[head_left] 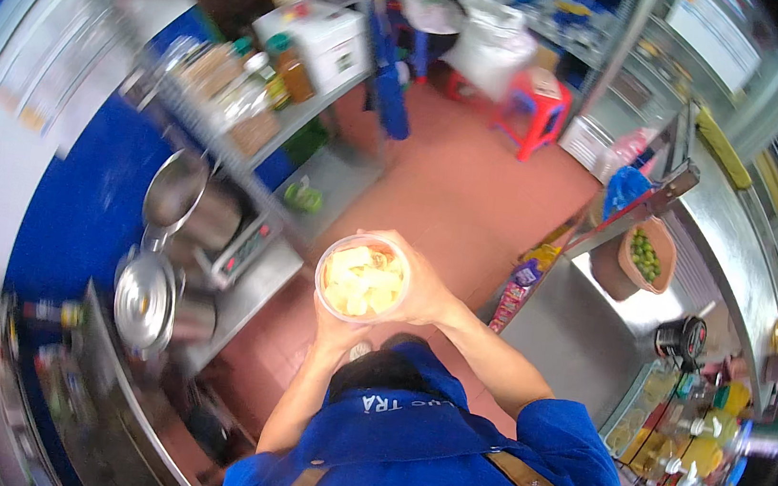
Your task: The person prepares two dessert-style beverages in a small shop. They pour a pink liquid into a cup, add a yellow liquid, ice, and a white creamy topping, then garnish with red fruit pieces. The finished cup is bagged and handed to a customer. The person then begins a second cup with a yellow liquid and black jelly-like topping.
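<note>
A round clear plastic tub [319, 278], filled with pale yellow-white chunks [361, 281], is held up in front of my chest. My right hand [420, 287] wraps around its right side. From below on the left, my left hand [333, 329] grips the tub, its fingers partly hidden beneath and behind it. The tub is seen from above with no lid on it, and the chunks reach close to the rim. Whether they are fruit or something else I cannot tell.
At left, steel pots [144, 302] stand beside a digital scale [242, 253]. A shelf above holds bottles [289, 68]. Ahead are a red stool [534, 111] and a white sack [488, 48]. To the right, a steel counter [560, 339] carries a basket of green limes [644, 258].
</note>
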Demonstrator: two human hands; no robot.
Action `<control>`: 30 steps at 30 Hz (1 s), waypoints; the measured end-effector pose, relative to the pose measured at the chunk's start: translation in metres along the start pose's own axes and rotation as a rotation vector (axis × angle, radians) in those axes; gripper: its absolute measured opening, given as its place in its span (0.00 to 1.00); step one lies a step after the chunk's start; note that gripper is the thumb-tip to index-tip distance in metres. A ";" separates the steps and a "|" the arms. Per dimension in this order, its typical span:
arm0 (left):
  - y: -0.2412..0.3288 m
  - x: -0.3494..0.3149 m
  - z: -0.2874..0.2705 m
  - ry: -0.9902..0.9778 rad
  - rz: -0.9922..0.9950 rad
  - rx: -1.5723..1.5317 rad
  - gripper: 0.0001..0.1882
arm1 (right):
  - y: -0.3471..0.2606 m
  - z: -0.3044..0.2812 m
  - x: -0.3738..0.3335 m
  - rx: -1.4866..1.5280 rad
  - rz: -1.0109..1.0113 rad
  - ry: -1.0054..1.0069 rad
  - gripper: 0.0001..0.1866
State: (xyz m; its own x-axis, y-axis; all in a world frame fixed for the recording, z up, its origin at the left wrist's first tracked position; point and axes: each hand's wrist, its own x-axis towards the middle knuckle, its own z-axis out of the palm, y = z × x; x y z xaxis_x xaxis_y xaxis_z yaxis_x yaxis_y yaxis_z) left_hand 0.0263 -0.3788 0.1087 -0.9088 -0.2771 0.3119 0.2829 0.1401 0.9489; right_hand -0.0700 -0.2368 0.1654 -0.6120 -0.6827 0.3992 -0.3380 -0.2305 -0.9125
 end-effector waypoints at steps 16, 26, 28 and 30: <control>-0.164 0.511 0.210 -0.433 0.083 0.083 0.43 | 0.148 -0.388 0.270 -0.158 0.011 0.630 0.51; -0.305 0.795 0.488 -0.642 0.112 -0.221 0.35 | 0.214 -0.739 0.344 -0.286 -0.099 0.584 0.67; -0.263 0.826 0.546 -0.689 0.008 -0.253 0.29 | 0.225 -0.830 0.333 -0.613 -0.186 0.745 0.55; -0.310 0.870 0.581 -0.555 0.111 -0.255 0.27 | 0.204 -0.921 0.343 -0.819 -0.027 0.909 0.43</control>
State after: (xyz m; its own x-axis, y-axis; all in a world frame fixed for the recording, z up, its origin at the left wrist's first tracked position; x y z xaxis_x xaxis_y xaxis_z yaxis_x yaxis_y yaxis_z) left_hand -1.0300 -0.1114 0.0575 -0.8743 0.2709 0.4028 0.3872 -0.1111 0.9153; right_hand -1.0067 0.1207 0.1990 -0.7634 0.1245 0.6339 -0.5074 0.4917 -0.7076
